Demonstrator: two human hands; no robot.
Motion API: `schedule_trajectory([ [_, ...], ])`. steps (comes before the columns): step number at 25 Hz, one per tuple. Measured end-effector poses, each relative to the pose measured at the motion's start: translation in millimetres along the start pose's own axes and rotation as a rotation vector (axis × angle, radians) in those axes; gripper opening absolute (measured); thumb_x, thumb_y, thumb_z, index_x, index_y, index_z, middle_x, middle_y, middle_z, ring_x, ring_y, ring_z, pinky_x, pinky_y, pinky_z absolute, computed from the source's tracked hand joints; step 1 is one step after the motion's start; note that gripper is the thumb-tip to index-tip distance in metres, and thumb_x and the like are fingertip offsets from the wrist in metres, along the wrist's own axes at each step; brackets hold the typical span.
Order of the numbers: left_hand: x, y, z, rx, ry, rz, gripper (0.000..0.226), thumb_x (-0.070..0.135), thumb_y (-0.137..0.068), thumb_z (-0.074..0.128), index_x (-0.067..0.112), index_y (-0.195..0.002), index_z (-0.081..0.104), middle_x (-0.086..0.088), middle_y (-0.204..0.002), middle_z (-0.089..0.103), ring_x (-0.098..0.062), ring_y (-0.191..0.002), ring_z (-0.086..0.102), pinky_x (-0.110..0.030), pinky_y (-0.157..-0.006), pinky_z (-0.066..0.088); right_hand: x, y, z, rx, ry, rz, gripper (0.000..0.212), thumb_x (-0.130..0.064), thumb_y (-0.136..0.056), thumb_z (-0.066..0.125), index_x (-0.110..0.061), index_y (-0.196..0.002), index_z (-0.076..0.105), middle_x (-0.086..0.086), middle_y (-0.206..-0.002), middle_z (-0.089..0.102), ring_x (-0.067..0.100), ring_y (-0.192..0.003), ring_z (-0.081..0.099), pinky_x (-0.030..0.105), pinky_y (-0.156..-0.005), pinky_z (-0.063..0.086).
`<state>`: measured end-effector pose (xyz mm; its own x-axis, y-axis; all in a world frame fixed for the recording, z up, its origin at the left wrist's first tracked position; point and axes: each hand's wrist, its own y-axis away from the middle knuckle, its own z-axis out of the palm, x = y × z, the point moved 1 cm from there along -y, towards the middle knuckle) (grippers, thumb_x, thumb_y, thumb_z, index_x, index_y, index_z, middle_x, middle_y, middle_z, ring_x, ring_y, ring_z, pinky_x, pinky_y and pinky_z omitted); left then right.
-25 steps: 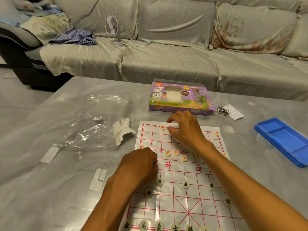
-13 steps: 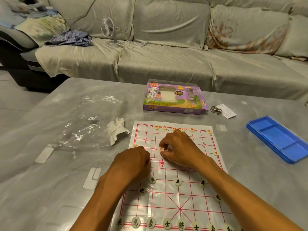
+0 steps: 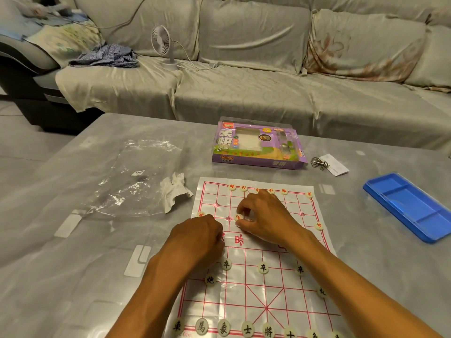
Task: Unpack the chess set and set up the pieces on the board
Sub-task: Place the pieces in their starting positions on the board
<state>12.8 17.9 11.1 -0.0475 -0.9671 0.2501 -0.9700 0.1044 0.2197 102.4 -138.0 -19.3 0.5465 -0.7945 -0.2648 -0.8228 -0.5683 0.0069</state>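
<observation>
A white plastic chess board (image 3: pixel 273 291) with red grid lines lies flat on the table. Black-lettered round pieces (image 3: pixel 263 268) stand on its near half, red-lettered pieces (image 3: pixel 283 191) along its far row and edges. My right hand (image 3: pixel 266 214) hovers over the board's far half, thumb and forefinger pinching a red-lettered piece (image 3: pixel 238 217). My left hand (image 3: pixel 197 236) rests on the board's left edge as a closed fist; what it holds is hidden. The purple chess set box (image 3: pixel 256 145) lies beyond the board.
A crumpled clear plastic bag (image 3: pixel 136 184) and a white paper wad (image 3: pixel 174 190) lie left of the board. A blue tray (image 3: pixel 412 206) sits at the right, a metal ring puzzle with a card (image 3: pixel 328 164) near the box. A sofa with a small fan (image 3: pixel 162 43) stands behind.
My right hand drew back from the board's far row to the middle rows and took hold of a red piece. My left hand stayed in place.
</observation>
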Motion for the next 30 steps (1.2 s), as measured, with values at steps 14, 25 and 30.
schedule_trajectory([
  [14,-4,-1,-3,-0.019,0.034,-0.001,0.027,0.035,-0.095,0.048,0.024,-0.113,0.064,0.004,-0.116,0.061,-0.016,-0.099,0.059,-0.026,-0.080,0.046,-17,-80,-4,0.194,-0.027,0.080,0.031,-0.044,-0.086,0.068,-0.024,-0.110,0.068,-0.005,-0.133,0.053,0.017,-0.128,0.037,0.033,-0.105,0.030],
  [25,-3,-5,-2,-0.049,0.047,-0.016,0.030,0.036,-0.094,0.052,0.023,-0.120,0.061,0.004,-0.121,0.060,-0.017,-0.103,0.060,-0.029,-0.090,0.049,-17,-101,6,0.134,0.005,0.137,0.032,-0.043,-0.084,0.071,-0.023,-0.108,0.070,-0.003,-0.128,0.056,0.019,-0.125,0.040,0.035,-0.106,0.031],
  [30,-4,-5,-2,-0.035,0.014,0.014,0.030,0.035,-0.094,0.050,0.022,-0.119,0.061,0.002,-0.121,0.059,-0.018,-0.102,0.059,-0.028,-0.086,0.047,-16,-91,0,0.118,-0.050,0.106,0.034,-0.044,-0.084,0.070,-0.024,-0.112,0.067,-0.004,-0.132,0.053,0.018,-0.129,0.037,0.035,-0.106,0.030],
])
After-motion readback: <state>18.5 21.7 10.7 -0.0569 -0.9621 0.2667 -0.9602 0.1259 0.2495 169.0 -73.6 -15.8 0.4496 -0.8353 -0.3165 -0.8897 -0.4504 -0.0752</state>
